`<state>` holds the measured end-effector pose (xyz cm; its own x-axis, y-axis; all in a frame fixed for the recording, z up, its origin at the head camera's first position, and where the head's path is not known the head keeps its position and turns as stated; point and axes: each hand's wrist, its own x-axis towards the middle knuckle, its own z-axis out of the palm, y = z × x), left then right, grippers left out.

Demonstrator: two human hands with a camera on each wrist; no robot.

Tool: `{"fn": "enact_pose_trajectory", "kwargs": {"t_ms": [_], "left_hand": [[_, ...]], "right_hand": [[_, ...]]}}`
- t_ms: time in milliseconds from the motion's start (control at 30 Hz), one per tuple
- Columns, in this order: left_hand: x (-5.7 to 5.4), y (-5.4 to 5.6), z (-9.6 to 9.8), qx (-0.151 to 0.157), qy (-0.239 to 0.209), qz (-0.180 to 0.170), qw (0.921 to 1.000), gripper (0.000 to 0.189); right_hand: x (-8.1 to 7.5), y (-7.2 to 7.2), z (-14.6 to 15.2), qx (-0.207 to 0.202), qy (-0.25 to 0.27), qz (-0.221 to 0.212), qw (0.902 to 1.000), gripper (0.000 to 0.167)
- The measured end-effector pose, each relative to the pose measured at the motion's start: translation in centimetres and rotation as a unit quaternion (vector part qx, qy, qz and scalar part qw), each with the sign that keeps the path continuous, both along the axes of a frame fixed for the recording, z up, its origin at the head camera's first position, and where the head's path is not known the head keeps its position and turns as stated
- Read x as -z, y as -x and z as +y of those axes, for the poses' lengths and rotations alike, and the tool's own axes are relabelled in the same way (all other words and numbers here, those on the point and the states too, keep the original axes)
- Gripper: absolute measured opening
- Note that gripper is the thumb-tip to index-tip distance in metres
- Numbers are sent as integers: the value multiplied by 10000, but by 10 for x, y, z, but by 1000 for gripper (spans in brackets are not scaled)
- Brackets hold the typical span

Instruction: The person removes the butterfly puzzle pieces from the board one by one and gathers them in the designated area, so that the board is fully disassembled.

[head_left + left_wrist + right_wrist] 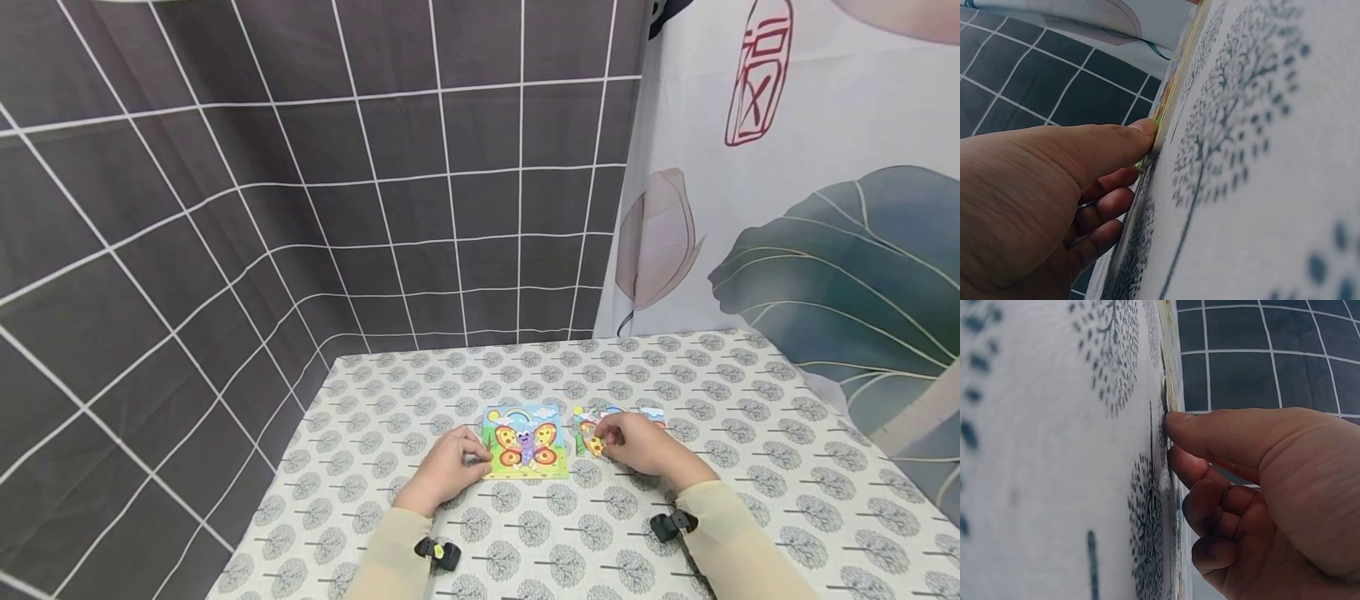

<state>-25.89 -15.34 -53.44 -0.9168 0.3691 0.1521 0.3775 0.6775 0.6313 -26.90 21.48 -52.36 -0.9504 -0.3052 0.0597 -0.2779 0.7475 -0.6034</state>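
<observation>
We saw the left hand (447, 467) pinching the lower-left edge of the butterfly puzzle (527, 447) on the table (525, 533). Beside it, the right hand (636, 443) pinched a yellow piece (596, 447) at a similar picture (582, 427). Farther right, red characters (759, 77) we could not read marked the white curtain (690, 108).

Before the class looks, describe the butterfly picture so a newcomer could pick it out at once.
On the tree-print tablecloth, find the left hand. The butterfly picture is the squarish board which that hand touches near its lower left corner. Unlike the colourful picture to its right, partly covered by the right hand, its purple-bodied butterfly is in full view.
</observation>
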Motion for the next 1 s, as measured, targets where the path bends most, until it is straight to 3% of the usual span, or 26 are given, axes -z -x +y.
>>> {"fn": "enact_pose_trajectory", "kwargs": {"t_ms": [667, 1000], "left_hand": [[-1, 0, 0, 63, 0, -26, 10000, 12], [0, 0, 0, 155, 28, 14, 9999, 12]], "right_hand": [[1, 3, 2, -92, 58, -56, 9999, 21], [-7, 5, -9, -11, 23, -170, 9999, 20]]}}
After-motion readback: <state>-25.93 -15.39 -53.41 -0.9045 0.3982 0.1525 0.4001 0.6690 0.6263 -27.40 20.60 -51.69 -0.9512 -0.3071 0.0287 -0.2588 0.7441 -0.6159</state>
